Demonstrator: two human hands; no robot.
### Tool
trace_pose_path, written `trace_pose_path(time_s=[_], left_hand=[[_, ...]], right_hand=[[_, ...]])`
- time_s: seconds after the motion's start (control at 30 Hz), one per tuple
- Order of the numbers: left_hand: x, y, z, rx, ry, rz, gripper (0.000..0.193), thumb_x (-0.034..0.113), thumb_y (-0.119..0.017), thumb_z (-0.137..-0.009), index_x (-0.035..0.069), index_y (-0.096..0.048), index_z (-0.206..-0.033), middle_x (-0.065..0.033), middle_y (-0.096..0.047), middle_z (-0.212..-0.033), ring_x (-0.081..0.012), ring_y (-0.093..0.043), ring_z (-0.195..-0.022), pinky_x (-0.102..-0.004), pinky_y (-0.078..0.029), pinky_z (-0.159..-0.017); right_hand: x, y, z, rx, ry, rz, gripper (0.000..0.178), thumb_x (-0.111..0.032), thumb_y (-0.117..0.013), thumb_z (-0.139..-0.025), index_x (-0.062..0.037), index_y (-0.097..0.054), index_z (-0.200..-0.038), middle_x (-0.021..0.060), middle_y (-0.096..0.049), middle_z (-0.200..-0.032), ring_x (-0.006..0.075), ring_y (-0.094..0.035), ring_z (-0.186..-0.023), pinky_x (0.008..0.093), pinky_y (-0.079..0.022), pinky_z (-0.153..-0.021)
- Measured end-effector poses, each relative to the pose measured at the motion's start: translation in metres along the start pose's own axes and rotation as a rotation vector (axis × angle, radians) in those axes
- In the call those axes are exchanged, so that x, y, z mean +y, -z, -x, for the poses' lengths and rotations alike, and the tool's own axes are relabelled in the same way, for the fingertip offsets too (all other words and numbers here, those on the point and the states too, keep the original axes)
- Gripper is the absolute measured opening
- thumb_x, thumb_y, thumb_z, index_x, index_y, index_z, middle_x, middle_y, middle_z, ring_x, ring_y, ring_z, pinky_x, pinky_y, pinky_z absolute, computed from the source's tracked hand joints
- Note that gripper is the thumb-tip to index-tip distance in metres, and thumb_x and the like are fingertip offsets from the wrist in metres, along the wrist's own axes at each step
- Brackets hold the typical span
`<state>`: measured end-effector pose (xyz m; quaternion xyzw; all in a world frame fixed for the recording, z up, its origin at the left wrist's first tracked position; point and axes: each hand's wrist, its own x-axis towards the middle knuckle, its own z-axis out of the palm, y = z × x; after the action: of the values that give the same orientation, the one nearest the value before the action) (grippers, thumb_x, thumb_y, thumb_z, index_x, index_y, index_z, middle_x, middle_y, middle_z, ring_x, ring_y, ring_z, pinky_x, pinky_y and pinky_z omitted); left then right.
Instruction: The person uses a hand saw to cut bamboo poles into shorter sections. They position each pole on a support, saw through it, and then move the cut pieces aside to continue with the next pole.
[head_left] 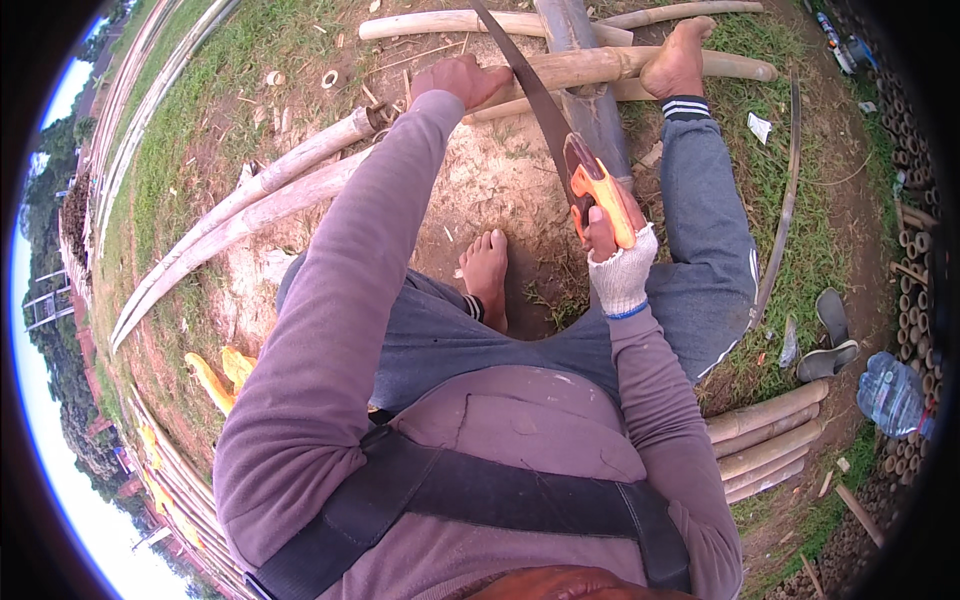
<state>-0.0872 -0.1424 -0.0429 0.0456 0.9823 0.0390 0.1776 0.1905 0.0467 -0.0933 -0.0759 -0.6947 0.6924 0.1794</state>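
and here's the saw [603, 200], orange grip in the right hand [622, 262], bare fingers wrapped round it below a white knitted glove. its blade [545, 105] slants up across the bamboo pole [590, 68], which lies over a thick grey pole [597, 135] on the ground. over on the left, the left hand [452, 80] rests on the bamboo, thumb lying toward the steel; the other fingers are tucked from view, so whether they're clenched or only pressing, i can't tell. a bare foot [678, 62] sits on the bamboo further right.

how does it handle? the pole looks stiff, hollow and fairly light, with a smooth, round skin likely to roll or slide; best held down firmly on both sides, fingers well clear of the teeth. the blade looks thin and springy, so the grip is the place to take it.

now the blind spots: the blade's tip runs off the upper edge, the hand covers part of the pole's left stretch, and whether the teeth bite in is hard to make out.
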Motion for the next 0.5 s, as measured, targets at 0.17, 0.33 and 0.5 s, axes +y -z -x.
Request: trace_pose_path(time_s=[0.17, 0.33, 0.5], left_hand=[[-0.0023, -0.0038, -0.0030, 0.009, -0.003, -0.006, 0.097, 0.090, -0.045, -0.092, 0.011, -0.071, -0.141, -0.0216, -0.072, -0.141, -0.0388, -0.069, -0.131, -0.0509, -0.053, -0.108], [0.0001, -0.0016, -0.0028, -0.023, 0.013, -0.012, 0.097, 0.090, -0.044, -0.092, 0.012, -0.069, -0.144, -0.0219, -0.071, -0.142, -0.0375, -0.068, -0.133, -0.0514, -0.052, -0.110], [-0.0013, -0.0019, -0.0045, -0.031, 0.011, -0.009, 0.097, 0.089, -0.043, -0.093, 0.013, -0.067, -0.147, -0.0221, -0.070, -0.144, -0.0387, -0.067, -0.134, -0.0518, -0.052, -0.112]], right_hand=[[-0.0011, -0.0015, -0.0002, 0.000, -0.021, -0.037, 0.045, -0.015, -0.071, -0.105, 0.0099, -0.063, -0.142, 0.0203, -0.073, -0.133, 0.0251, -0.072, -0.116, 0.0374, -0.061, -0.096], [0.0003, 0.0003, -0.0007, -0.001, -0.007, -0.009, 0.045, -0.015, -0.072, -0.105, 0.0097, -0.063, -0.141, 0.0207, -0.073, -0.134, 0.0251, -0.073, -0.116, 0.0371, -0.060, -0.097], [0.0009, 0.0002, -0.0005, 0.002, -0.003, 0.011, 0.045, -0.016, -0.072, -0.105, 0.0096, -0.064, -0.141, 0.0206, -0.073, -0.134, 0.0251, -0.073, -0.116, 0.0370, -0.060, -0.098]])
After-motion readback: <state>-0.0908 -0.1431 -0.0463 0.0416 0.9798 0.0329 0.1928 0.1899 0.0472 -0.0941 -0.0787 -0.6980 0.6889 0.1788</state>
